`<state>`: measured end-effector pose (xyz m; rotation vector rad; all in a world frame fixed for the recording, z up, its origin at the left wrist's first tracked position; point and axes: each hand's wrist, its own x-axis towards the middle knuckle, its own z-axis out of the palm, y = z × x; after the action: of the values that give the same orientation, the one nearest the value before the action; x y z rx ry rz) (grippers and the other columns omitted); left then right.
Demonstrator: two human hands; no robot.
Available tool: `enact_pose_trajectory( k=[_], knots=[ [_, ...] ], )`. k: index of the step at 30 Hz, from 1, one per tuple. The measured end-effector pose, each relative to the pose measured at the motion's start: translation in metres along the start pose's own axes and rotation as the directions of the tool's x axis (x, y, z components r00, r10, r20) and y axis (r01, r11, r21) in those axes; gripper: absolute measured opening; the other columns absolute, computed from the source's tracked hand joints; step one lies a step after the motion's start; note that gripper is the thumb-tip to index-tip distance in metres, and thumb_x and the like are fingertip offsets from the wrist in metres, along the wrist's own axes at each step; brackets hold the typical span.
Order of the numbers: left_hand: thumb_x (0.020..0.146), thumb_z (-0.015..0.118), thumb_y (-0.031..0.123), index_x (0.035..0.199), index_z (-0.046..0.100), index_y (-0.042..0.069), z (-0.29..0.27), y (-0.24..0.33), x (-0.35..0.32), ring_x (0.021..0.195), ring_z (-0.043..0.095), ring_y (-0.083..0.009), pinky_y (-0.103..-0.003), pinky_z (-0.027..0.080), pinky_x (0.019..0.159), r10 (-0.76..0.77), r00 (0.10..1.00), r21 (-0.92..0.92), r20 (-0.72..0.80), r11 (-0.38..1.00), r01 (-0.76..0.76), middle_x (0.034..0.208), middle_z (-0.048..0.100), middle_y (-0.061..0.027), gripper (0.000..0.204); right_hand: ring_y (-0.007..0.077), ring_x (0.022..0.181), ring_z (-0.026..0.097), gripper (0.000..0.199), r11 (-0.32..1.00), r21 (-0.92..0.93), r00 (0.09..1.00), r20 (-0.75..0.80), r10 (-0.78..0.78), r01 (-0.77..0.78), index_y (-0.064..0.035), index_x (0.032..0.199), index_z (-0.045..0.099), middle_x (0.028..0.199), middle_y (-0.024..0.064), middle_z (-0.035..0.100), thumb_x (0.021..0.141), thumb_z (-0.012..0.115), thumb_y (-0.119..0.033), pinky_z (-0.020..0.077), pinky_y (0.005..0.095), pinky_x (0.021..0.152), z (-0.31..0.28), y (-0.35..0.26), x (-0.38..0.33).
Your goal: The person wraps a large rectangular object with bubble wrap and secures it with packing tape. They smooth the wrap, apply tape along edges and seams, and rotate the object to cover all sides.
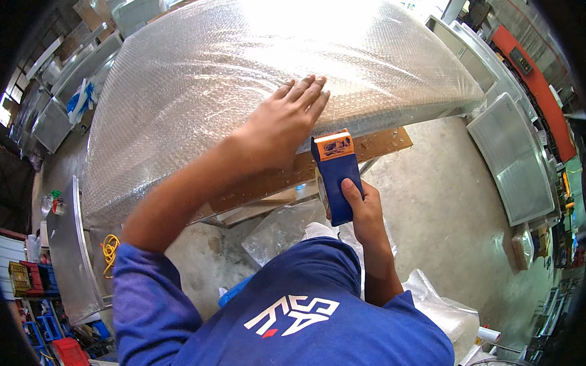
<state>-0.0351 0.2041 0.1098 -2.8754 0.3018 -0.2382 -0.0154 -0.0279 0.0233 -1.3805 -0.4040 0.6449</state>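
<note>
A large flat panel wrapped in clear bubble wrap (191,89) lies across a brown wooden board (383,142). My left hand (287,118) rests flat on the wrap near its front edge, fingers stretched out and holding nothing. In my right hand (367,212) is a blue and orange tape dispenser (339,181), gripped upright just in front of the panel's near edge. My thumb lies along its blue side. Part of a tape roll shows at the dispenser's left; the fingers behind it are mostly hidden.
Loose clear plastic wrap (285,229) lies on the floor below the board, with more bubble wrap (442,314) at lower right. A framed panel (514,160) leans at the right. To the left stand a grey metal sheet (67,252) and a coiled yellow cord (110,255).
</note>
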Motion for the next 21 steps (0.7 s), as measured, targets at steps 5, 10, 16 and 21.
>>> enact_pose_trajectory(
  k=[5,10,16,21],
  knots=[
    [0.079,0.073,0.016,0.148,0.034,-0.005,0.033,-0.001,0.013,0.138,0.046,-0.0352,-0.044,0.040,0.114,-0.052,0.988,0.144,-0.143,0.987,0.073,0.148,0.044,-0.0268,0.081,0.0059,0.069,0.054,0.042,0.996,-0.045,0.997,-0.010,-0.079,0.078,0.0015,0.103,0.069,0.080,-0.0010,0.063,0.100,0.061,-0.040,0.0446,0.0231,0.060,-0.005,0.008,0.004],
    [0.091,0.056,0.029,0.154,0.033,0.008,0.057,0.037,-0.027,0.144,0.038,-0.0300,-0.050,0.026,0.119,-0.167,0.921,0.191,-0.353,0.950,0.246,0.152,0.043,-0.0182,0.070,0.0061,0.069,0.053,0.044,0.996,-0.034,0.996,-0.033,-0.088,0.087,0.0012,0.101,0.069,0.080,-0.0012,0.063,0.099,0.062,-0.042,0.0426,0.0228,0.060,-0.005,0.019,0.005],
    [0.098,0.043,0.026,0.149,0.045,0.010,0.105,0.033,-0.044,0.149,0.032,-0.0248,-0.048,0.013,0.123,-0.036,0.859,0.388,-0.510,0.882,0.267,0.158,0.040,-0.0080,0.053,0.0056,0.068,0.050,0.046,0.991,-0.073,0.994,-0.008,-0.112,0.111,0.0004,0.099,0.069,0.078,-0.0015,0.061,0.098,0.062,-0.045,0.0394,0.0233,0.058,-0.010,0.027,0.002],
    [0.100,0.042,0.026,0.147,0.049,0.012,0.111,0.027,-0.048,0.146,0.037,-0.0207,-0.045,0.017,0.123,0.048,0.846,0.416,-0.532,0.885,0.211,0.156,0.043,-0.0041,0.049,0.0076,0.072,0.055,0.044,0.984,-0.128,0.991,-0.030,-0.130,0.125,0.0027,0.106,0.068,0.082,0.0018,0.065,0.098,0.063,-0.041,0.0450,0.0240,0.063,-0.009,0.037,-0.006]
  ],
)
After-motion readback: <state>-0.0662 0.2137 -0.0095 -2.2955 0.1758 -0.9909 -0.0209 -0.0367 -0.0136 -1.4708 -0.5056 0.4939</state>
